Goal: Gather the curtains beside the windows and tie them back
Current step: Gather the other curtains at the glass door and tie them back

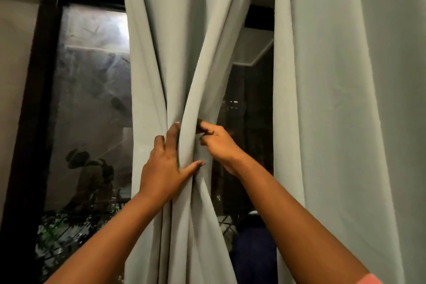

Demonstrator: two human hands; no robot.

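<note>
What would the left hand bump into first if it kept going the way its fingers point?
Nothing new: the left hand already lies on the gathered pale grey-green fabric curtain. Its fingers point up along the folds, so it would probably just slide up the cloth.

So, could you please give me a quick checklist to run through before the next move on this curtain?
1. Middle curtain gathered to a narrow waist: ok, its folds converge at hand height.
2. Left hand steadying the bunch: ok, fingers lie straight against the folds, thumb across the front.
3. Right hand has a grip on the right edge of the bunch: ok, fingers curled there; whether they also hold a tie, cannot tell.
4. Tie-back around the bunch: not ok, none visible around it.
5. Right curtain gathered: not ok, it hangs loose.
6. Window uncovered on the left: ok, glass shows.
</note>
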